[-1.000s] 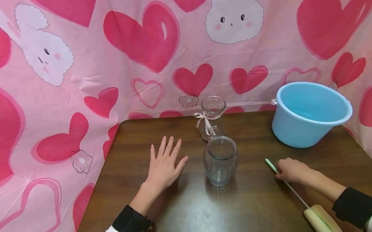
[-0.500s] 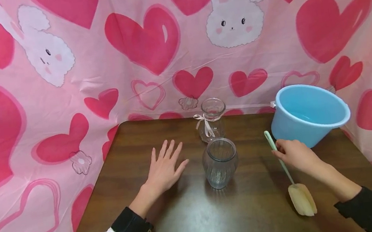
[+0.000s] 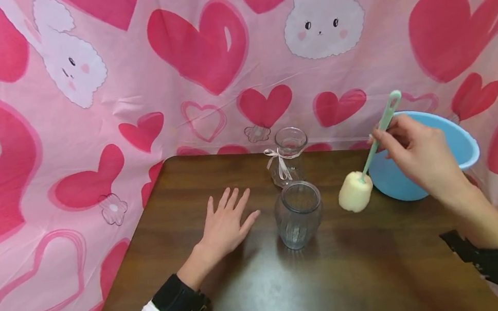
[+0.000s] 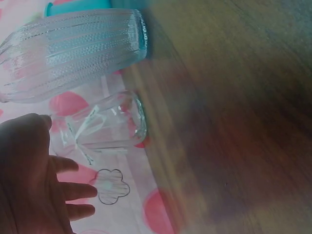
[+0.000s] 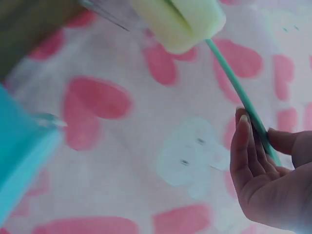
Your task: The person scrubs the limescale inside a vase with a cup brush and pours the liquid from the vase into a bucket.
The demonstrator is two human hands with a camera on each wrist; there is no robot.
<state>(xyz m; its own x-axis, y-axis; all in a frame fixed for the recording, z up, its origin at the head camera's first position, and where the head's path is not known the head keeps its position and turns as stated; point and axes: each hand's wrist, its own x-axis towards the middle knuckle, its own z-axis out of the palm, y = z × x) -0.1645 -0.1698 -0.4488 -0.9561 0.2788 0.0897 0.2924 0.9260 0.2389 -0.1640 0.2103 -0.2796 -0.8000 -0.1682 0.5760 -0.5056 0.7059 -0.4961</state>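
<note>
On the brown wooden table (image 3: pixel 340 289) I see a blue plastic bucket (image 3: pixel 397 182) and a ribbed glass vase (image 3: pixel 300 222). Near both hangs a green-handled cream sponge brush (image 3: pixel 356 191), pinched by the right hand (image 3: pixel 423 155); the left hand (image 3: pixel 226 225) has spread fingers.

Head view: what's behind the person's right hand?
The blue bucket, then the heart-print cloth. The bucket's left wall and far and right rim show; the right hand covers its front middle and much of its opening, so whether the bucket holds anything cannot be told.
</note>
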